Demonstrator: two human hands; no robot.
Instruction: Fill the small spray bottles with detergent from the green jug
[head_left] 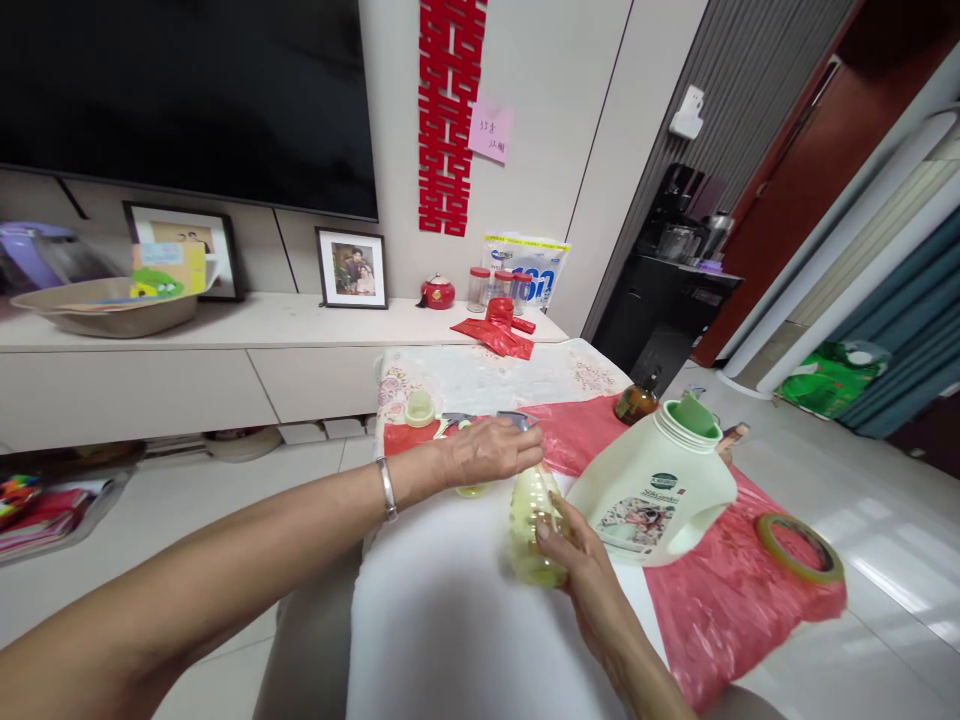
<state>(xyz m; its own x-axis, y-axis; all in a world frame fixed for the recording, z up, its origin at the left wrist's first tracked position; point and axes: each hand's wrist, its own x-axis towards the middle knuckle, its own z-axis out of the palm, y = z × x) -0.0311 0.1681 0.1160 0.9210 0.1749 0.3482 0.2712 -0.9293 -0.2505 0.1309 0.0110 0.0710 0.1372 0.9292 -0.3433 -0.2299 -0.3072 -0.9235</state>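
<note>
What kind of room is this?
Probably a living room in someone's home: a big dark TV screen hangs on the wall, with framed photos below it on a long, pale cabinet.

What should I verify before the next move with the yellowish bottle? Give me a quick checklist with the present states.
1. Right hand has a grip round the bottle: ok, its fingers are on the bottle's side.
2. Bottle's top in plain view: not ok, the left hand is in front of it.
3. Left hand free of any object: cannot tell, its fingertips are partly hidden.
4. Bottle resting on the table: cannot tell from this angle.
5. Jug capped: not ok, its mouth is open.
6. Tape away from both hands: ok, it lies off to the right on the red plastic.
</note>
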